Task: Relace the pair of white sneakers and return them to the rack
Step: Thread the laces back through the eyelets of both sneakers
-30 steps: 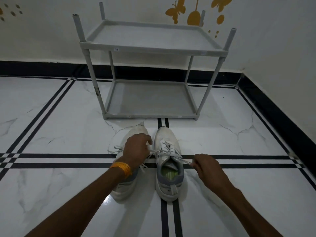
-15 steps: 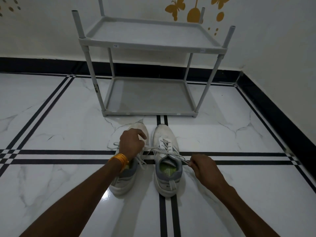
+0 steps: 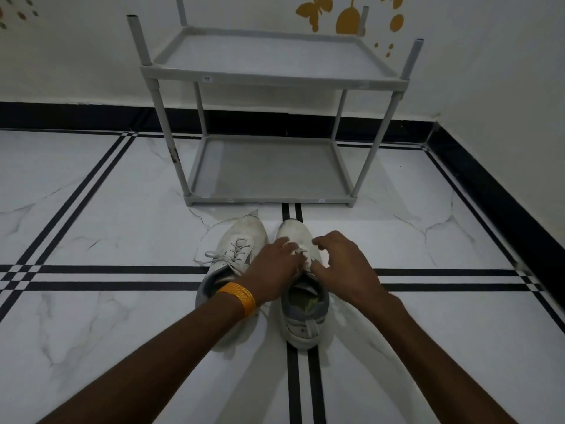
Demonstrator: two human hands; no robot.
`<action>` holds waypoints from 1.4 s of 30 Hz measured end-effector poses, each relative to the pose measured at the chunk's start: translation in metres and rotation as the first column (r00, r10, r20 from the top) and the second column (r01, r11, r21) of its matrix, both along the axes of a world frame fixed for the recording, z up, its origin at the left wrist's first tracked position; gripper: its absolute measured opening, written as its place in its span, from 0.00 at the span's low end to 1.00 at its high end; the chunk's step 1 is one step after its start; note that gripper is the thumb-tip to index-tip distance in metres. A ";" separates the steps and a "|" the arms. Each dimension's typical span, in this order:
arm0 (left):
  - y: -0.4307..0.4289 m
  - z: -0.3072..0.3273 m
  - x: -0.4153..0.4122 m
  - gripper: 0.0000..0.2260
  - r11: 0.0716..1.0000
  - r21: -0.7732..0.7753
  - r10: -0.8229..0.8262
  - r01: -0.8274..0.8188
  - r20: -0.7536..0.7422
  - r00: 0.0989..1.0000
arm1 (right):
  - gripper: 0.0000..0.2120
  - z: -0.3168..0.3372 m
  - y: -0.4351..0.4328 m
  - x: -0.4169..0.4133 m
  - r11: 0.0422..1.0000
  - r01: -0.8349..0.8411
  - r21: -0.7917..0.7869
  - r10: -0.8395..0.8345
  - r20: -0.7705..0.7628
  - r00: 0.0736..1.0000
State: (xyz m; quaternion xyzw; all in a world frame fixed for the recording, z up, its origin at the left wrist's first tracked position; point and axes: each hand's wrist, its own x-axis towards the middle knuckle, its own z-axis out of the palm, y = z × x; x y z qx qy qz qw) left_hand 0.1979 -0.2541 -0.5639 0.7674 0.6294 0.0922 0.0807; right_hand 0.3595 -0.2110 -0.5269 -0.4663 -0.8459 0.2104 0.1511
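Two white sneakers stand side by side on the floor, toes toward the grey rack (image 3: 269,76). The left sneaker (image 3: 241,240) has loose laces spilling to its left. My left hand (image 3: 275,267), with an orange band on the wrist, reaches across onto the lacing of the right sneaker (image 3: 302,319) and pinches its lace (image 3: 301,252). My right hand (image 3: 339,261) hovers over the same lacing from the right, fingers curled down. Whether it holds a lace end is hidden by the hand.
The rack has two bare shelves, the lower shelf (image 3: 269,169) just beyond the shoes' toes. White walls with a black skirting (image 3: 489,191) close the back and right. The marble floor has black stripes (image 3: 122,276).
Both hands were apart, pulling the right sneaker's lace ends sideways. They have now come together over that sneaker's lacing, and the left sneaker's laces are uncovered.
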 end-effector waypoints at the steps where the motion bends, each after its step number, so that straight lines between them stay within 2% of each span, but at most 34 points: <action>1: 0.001 -0.002 0.001 0.11 1.000 0.009 0.002 -0.002 0.038 0.999 | 0.17 -0.002 -0.001 -0.006 1.000 -0.030 -0.008 0.031 0.119 0.992; 3: 0.001 -0.005 0.000 0.07 0.997 0.012 0.069 -0.071 0.119 0.990 | 0.12 -0.015 -0.004 -0.010 0.998 -0.058 0.001 0.054 0.340 0.939; 4: 0.000 -0.006 -0.001 0.05 0.995 0.014 0.091 -0.094 0.133 0.987 | 0.11 -0.021 -0.005 -0.010 0.998 -0.055 0.011 0.046 0.394 0.918; 8: -0.006 -0.016 -0.002 0.08 0.997 -0.012 0.083 -0.082 0.153 0.985 | 0.08 -0.036 -0.011 -0.005 0.996 -0.036 0.083 0.010 0.297 0.955; 12: -0.004 -0.012 0.005 0.09 0.966 -0.041 0.256 -0.256 0.314 0.914 | 0.07 -0.039 -0.013 -0.003 0.990 -0.005 0.138 -0.018 0.165 0.986; 14: -0.002 -0.010 0.009 0.14 0.932 -0.022 0.348 -0.361 0.325 0.879 | 0.07 -0.041 -0.014 -0.001 0.989 -0.019 0.148 -0.006 0.166 0.986; 16: 0.000 -0.007 0.012 0.14 0.901 -0.005 0.415 -0.434 0.309 0.856 | 0.06 -0.042 -0.018 0.001 0.987 -0.039 0.159 0.004 0.214 0.977; 20: 0.007 -0.006 0.013 0.12 0.898 -0.024 0.431 -0.439 0.250 0.867 | 0.13 -0.052 -0.022 0.014 0.974 -0.040 0.222 -0.035 0.322 0.946; 24: 0.006 -0.013 0.008 0.12 0.910 -0.023 0.409 -0.415 0.225 0.884 | 0.04 -0.063 -0.018 0.022 0.976 -0.027 0.214 -0.036 0.283 0.958; 27: 0.006 -0.016 0.008 0.12 0.913 -0.030 0.403 -0.407 0.223 0.888 | 0.04 -0.064 -0.018 0.023 0.985 -0.031 0.172 -0.019 0.281 0.960; 30: 0.005 -0.016 0.009 0.12 0.914 -0.016 0.400 -0.406 0.215 0.891 | 0.01 -0.062 -0.018 0.024 0.988 -0.020 0.155 -0.018 0.239 0.971; 33: -0.001 -0.011 0.005 0.13 0.925 0.028 0.365 -0.379 0.215 0.906 | 0.06 -0.060 -0.011 0.028 0.995 -0.014 0.098 -0.009 0.236 0.972; 36: -0.014 0.002 -0.015 0.14 0.916 0.097 0.356 -0.388 0.246 0.901 | 0.09 -0.047 -0.007 0.027 0.999 0.049 -0.010 -0.048 0.086 0.995; 38: -0.027 0.010 -0.037 0.15 0.875 0.148 0.394 -0.460 0.332 0.857 | 0.13 -0.035 -0.010 0.021 0.979 0.068 -0.192 -0.076 -0.033 0.997; 40: -0.041 0.014 -0.064 0.23 0.848 0.044 0.495 -0.529 0.293 0.818 | 0.17 -0.032 -0.012 0.014 0.927 0.062 -0.371 -0.081 -0.036 0.996; 42: -0.056 0.010 -0.089 0.28 0.780 -0.188 0.625 -0.596 0.185 0.759 | 0.20 -0.036 -0.009 0.010 0.916 0.065 -0.396 -0.050 0.050 0.998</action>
